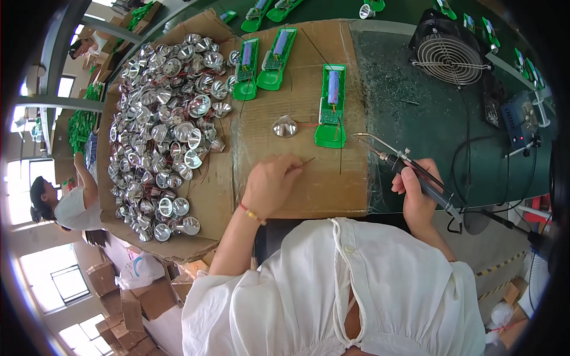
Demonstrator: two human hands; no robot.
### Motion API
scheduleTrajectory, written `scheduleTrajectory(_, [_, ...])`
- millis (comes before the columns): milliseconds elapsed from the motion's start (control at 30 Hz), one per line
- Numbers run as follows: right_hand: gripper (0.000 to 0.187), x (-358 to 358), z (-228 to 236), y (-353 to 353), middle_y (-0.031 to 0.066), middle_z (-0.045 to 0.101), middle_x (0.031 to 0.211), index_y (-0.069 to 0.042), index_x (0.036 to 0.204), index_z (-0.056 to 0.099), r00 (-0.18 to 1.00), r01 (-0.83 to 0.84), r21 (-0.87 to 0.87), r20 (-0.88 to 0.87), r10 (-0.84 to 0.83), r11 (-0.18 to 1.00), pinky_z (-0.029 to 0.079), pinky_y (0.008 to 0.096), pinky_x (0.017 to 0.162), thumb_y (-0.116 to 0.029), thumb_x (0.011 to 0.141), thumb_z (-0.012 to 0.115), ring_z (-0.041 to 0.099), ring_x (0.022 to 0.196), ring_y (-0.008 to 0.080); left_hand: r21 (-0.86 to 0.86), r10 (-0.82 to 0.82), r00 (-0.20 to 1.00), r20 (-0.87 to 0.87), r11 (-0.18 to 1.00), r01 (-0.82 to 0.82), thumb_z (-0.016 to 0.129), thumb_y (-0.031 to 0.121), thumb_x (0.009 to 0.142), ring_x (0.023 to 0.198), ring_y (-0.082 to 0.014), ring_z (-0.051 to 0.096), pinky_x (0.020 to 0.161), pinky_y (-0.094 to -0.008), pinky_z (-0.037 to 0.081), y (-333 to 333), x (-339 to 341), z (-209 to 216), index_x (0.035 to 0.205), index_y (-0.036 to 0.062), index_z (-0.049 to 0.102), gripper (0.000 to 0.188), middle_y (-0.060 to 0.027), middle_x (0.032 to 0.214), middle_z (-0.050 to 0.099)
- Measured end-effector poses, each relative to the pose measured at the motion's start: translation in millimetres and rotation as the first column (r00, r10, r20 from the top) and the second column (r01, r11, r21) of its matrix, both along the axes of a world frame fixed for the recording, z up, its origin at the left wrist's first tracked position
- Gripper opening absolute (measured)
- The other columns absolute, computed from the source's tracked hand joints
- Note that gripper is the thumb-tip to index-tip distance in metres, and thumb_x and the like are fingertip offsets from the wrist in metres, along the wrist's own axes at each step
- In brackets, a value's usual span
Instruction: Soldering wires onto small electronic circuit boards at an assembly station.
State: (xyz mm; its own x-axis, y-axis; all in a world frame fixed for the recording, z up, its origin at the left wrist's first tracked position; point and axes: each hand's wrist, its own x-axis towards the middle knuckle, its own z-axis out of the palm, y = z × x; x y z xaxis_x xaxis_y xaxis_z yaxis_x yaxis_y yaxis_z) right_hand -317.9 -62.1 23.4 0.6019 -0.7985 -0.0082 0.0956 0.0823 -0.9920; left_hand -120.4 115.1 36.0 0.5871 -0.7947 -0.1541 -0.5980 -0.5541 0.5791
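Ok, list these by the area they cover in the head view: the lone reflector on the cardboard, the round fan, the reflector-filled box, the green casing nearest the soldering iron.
Largest to smallest:
1. reflector-filled box
2. round fan
3. green casing
4. lone reflector
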Motion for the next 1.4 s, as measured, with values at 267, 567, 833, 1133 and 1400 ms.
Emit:
scheduleTrajectory(267, [0.019, 17.7, -2.4, -3.7, 0.0085, 0.059, 0.069, 0.003, 0.09, 0.05, 0.998, -0.056, -0.078, 0.032, 0.059, 0.995, 0.045, 0.0206, 0.052, -0.006, 0.078, 0.062, 0.056, 0.059, 0.0091, -0.18, 0.304, 0.913, -0.271, 0.916, -0.358, 0.064, 0.013, 0.077, 0.062, -0.0151, 0.058, 0.054, -0.025, 0.043, -52.1, 1.1, -1.8, 0.078, -0.0006, 0.064, 0.014, -0.0108, 0.074, 0.062])
scheduleTrajectory(567, [0.016, 36.8, -6.2, -2.9, 0.0102, 0.06, 0.068, 0.003, 0.087, 0.051, 0.998, -0.067, -0.145, -0.017, 0.065, 0.987, 0.047, 0.0214, 0.049, -0.007, 0.08, 0.061, 0.057, 0.055, 0.0107, -0.443, 0.172, 0.984, -0.05, 0.879, -0.176, 0.066, 0.008, 0.076, 0.062, -0.0133, 0.053, 0.055, -0.0243, 0.044, -66.9, 2.1, -23.5, 0.074, -0.0014, 0.06, 0.011, -0.0072, 0.075, 0.056])
scheduleTrajectory(833, [0.014, 42.6, -6.7, -4.2, 0.0094, 0.059, 0.065, 0.001, 0.085, 0.051, 0.996, -0.083, -0.074, -0.041, 0.08, 0.994, 0.044, 0.0204, 0.045, -0.008, 0.081, 0.061, 0.055, 0.052, 0.01, -0.426, 0.187, 0.981, -0.05, 0.884, -0.19, 0.066, 0.008, 0.076, 0.061, -0.0128, 0.052, 0.054, -0.0241, 0.044, -70.6, 2.2, -26.5, 0.073, -0.0016, 0.06, 0.011, -0.0069, 0.075, 0.055])
scheduleTrajectory(1133, [0.015, 38.0, -4.2, -3.4, 0.0102, 0.06, 0.067, 0.001, 0.086, 0.05, 0.996, 0.033, 0.114, 0.074, -0.042, 0.993, 0.046, 0.0209, 0.048, -0.009, 0.082, 0.06, 0.056, 0.053, 0.0101, -0.423, 0.231, 0.97, -0.08, 0.873, -0.243, 0.066, 0.011, 0.074, 0.059, -0.0219, 0.056, 0.055, -0.03, 0.044, -73.7, 3.4, -25.8, 0.069, 0.0004, 0.061, 0.013, -0.0103, 0.073, 0.056])
scheduleTrajectory(1400, [0.016, 34.6, -4.5, -4.5, 0.0106, 0.06, 0.068, 0.002, 0.087, 0.05, 0.999, -0.01, 0.067, 0.034, 0.007, 0.998, 0.046, 0.0211, 0.049, -0.007, 0.081, 0.061, 0.057, 0.055, 0.0102, -0.385, 0.222, 0.969, -0.111, 0.889, -0.248, 0.065, 0.01, 0.077, 0.061, -0.0118, 0.052, 0.055, -0.0241, 0.042, -72.2, 2.7, -22.4, 0.072, -0.0023, 0.061, 0.014, -0.0066, 0.075, 0.055])
